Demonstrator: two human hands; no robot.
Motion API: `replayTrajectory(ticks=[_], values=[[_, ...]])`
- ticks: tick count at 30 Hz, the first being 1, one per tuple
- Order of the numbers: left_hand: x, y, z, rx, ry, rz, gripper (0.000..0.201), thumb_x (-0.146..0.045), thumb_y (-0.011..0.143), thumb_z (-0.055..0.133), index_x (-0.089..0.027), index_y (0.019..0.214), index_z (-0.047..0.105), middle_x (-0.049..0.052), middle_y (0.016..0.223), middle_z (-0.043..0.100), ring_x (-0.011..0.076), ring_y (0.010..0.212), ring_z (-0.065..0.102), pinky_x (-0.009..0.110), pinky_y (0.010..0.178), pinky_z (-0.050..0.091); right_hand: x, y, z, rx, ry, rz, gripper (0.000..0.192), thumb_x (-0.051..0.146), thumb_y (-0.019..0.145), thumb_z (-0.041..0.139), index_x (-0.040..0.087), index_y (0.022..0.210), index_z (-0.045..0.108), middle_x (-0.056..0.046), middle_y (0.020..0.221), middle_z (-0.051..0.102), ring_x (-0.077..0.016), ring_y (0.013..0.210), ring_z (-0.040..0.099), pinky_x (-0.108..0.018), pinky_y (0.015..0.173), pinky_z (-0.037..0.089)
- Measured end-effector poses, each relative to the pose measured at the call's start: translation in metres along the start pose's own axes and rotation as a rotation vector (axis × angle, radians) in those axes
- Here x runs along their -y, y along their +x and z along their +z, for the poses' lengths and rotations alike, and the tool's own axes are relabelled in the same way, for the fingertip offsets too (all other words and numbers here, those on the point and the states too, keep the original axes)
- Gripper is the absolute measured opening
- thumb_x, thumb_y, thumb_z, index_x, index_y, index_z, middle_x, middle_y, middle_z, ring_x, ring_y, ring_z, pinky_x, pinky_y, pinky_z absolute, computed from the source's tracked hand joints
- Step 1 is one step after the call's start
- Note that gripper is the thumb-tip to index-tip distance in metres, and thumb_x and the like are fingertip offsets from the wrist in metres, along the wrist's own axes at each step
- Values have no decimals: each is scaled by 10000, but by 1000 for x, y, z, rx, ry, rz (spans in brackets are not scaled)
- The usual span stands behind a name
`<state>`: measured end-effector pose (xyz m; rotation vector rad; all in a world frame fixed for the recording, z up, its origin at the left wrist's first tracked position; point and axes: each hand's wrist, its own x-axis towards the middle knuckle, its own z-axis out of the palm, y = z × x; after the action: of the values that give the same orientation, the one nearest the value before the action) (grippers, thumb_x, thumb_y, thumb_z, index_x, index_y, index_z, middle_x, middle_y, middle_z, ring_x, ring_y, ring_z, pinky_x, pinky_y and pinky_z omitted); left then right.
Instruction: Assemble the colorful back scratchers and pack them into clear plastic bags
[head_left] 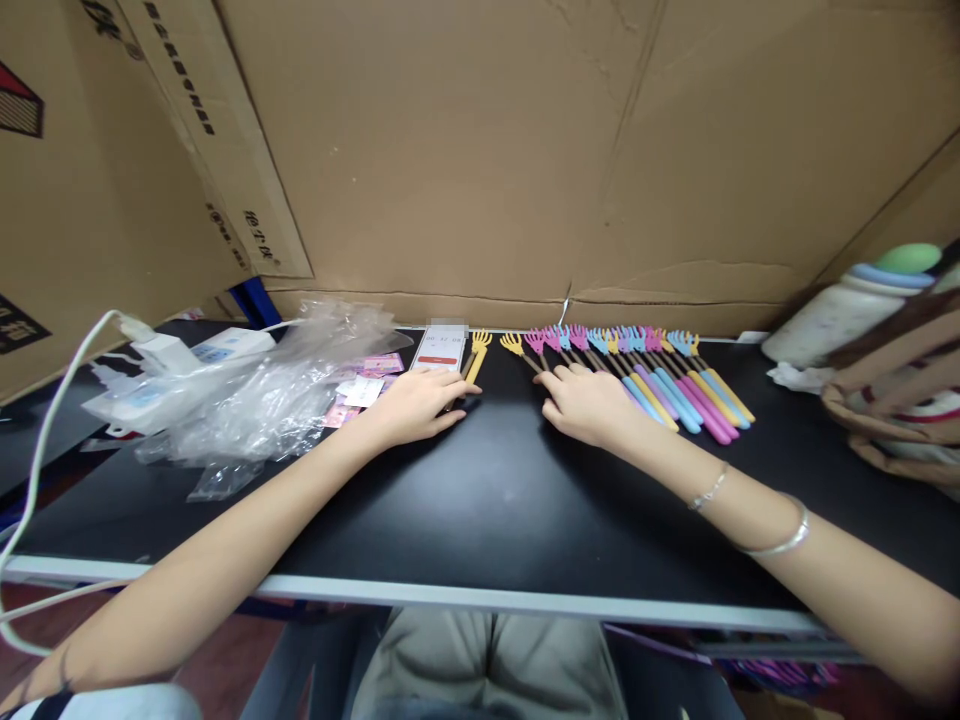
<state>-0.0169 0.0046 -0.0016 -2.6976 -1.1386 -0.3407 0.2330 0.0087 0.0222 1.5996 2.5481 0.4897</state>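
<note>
A row of back scratchers [679,375], with small hand-shaped heads and pastel handles, lies slanted on the black tabletop. My right hand [589,402] is at the row's left end, fingers bent over the thin rods there. It covers the handles of a yellow-headed back scratcher [512,344] and its neighbours. Apart from the row, to the left, is a yellow back scratcher [477,358]. My left hand [415,405] lies palm down beside it, fingers stretched and spread, fingertips at its lower end. A dark rod partly shows beside the yellow one, mostly hidden by this hand.
Behind my left hand lies a phone [441,348]. Clear plastic bags [262,390] and pink printed cards [379,365] are heaped to the left, near a white power strip [150,390]. At right stand a tilted bottle [836,310] and a brown bag [892,390]. Cardboard [465,150] walls the back.
</note>
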Motion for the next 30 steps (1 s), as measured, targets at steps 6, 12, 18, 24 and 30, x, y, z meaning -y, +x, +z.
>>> replayTrajectory(ticks=[6, 12, 18, 24, 30], values=[[0, 0, 0, -3, -2, 18, 259, -292, 937, 479, -212, 1156, 591, 46, 1071, 647, 198, 1019, 593, 319, 882, 428, 6, 12, 1, 6, -33, -33, 342, 242, 884, 401, 129, 1088, 652, -133, 1087, 672, -275, 1050, 548, -353, 732, 403], [2, 1, 2, -9, 5, 29, 253, -269, 941, 472, -215, 1148, 606, 41, 1063, 649, 192, 1004, 599, 308, 868, 440, 4, 18, 5, -108, -6, -54, 365, 301, 940, 360, 173, 1079, 672, -129, 1107, 640, -270, 1072, 524, -354, 764, 405], [2, 1, 1, -10, -2, 7, 260, -259, 941, 472, -218, 1153, 617, 30, 1061, 674, 186, 972, 632, 282, 826, 465, -1, 22, 21, -132, 47, -94, 414, 325, 924, 432, 116, 1240, 598, -131, 1257, 576, -277, 1168, 487, -378, 937, 404], [2, 1, 1, -22, -31, 9, 282, -245, 935, 463, -218, 1168, 620, 31, 1096, 682, 182, 996, 636, 285, 870, 473, -13, 24, 33, -121, 129, -54, 445, 299, 939, 385, 99, 1300, 552, -115, 1329, 548, -256, 1212, 485, -359, 997, 394], [4, 1, 2, -19, -25, 18, 292, -250, 936, 449, -213, 1165, 626, 35, 1108, 680, 183, 1012, 631, 295, 893, 476, -19, 22, 35, -157, 125, -53, 427, 297, 933, 392, 123, 1276, 576, -98, 1309, 573, -260, 1191, 487, -378, 973, 406]])
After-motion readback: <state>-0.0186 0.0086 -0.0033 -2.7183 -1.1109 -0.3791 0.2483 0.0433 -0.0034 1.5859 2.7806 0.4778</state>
